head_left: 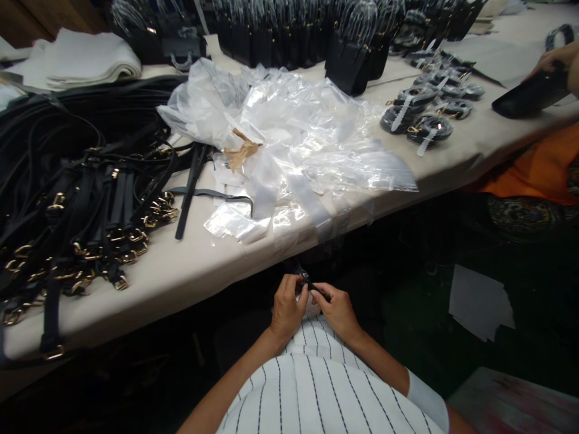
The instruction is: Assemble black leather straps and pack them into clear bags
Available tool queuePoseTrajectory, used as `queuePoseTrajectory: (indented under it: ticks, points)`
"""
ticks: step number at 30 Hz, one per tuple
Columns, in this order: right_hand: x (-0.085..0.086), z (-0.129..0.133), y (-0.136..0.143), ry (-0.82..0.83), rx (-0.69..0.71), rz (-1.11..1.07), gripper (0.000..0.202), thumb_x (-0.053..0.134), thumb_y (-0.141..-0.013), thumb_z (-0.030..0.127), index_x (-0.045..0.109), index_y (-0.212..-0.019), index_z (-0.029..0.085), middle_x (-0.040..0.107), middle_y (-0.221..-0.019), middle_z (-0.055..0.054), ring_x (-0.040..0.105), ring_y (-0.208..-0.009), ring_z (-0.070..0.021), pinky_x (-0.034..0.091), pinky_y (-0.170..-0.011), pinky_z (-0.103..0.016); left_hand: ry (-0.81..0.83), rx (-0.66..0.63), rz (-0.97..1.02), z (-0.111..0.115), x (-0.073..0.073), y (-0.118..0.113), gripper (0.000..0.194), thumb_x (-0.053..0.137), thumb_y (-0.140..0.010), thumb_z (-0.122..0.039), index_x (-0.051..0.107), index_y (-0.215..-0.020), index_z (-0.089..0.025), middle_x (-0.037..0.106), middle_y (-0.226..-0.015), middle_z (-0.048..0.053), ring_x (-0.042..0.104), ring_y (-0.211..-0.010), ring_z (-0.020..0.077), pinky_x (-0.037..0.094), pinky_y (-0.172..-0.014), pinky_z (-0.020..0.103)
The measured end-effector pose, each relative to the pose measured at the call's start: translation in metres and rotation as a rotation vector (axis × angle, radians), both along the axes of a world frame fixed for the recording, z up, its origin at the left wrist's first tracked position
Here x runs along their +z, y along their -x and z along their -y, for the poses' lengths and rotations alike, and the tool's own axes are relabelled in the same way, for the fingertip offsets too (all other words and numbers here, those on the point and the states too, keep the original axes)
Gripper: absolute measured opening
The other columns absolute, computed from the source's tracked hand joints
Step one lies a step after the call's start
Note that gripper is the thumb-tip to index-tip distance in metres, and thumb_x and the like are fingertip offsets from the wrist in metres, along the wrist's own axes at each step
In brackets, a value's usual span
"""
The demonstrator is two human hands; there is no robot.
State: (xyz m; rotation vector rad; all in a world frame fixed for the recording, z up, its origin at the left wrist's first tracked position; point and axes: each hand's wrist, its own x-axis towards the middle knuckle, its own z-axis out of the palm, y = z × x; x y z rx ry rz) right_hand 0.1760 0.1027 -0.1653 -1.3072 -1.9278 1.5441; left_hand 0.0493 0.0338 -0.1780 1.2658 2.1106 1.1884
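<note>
Close together over my lap, just below the table edge, both hands pinch a thin black strap (310, 284). My left hand (287, 304) is closed on its left part. The fingertips of my right hand (339, 310) grip it a short way to the right. Something shiny, like clear plastic film, shows on the strap beside my left fingers. Much of the strap is hidden by the fingers and the dark background. On the table ahead lies a heap of clear plastic bags (312, 132). A pile of black straps with gold buckles (113, 199) covers the table's left side.
Black handbags with wrapped handles (280, 42) line the back. Coiled, wrapped straps with white tags (429, 129) lie at the right. At far right, another person's hand (554, 63) holds a black item. Paper (482, 301) lies on the dark floor.
</note>
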Motion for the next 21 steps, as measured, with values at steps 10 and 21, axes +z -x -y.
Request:
queuePoseTrajectory:
  ticks: [10, 21]
  points:
    - [-0.006, 0.004, 0.002, -0.04, -0.018, -0.006, 0.027, 0.059, -0.086, 0.034, 0.072, -0.103, 0.019, 0.075, -0.088, -0.008, 0.069, -0.075, -0.0231, 0.056, -0.071, -0.034, -0.041, 0.004, 0.033, -0.001, -0.007, 0.01, 0.017, 0.049, -0.091, -0.024, 0.064, -0.084, -0.019, 0.066, -0.078, 0.002, 0.064, -0.073, 0.0145, 0.05, -0.065, 0.025]
    - [-0.003, 0.006, 0.01, 0.063, -0.071, -0.092, 0.02, 0.062, -0.082, 0.033, 0.073, -0.094, 0.022, 0.073, -0.089, -0.008, 0.065, -0.083, -0.0251, 0.051, -0.082, -0.039, -0.099, -0.216, -0.153, 0.006, -0.013, 0.01, 0.02, 0.045, -0.091, -0.021, 0.064, -0.097, -0.021, 0.068, -0.092, 0.01, 0.062, -0.089, 0.0215, 0.051, -0.083, 0.036]
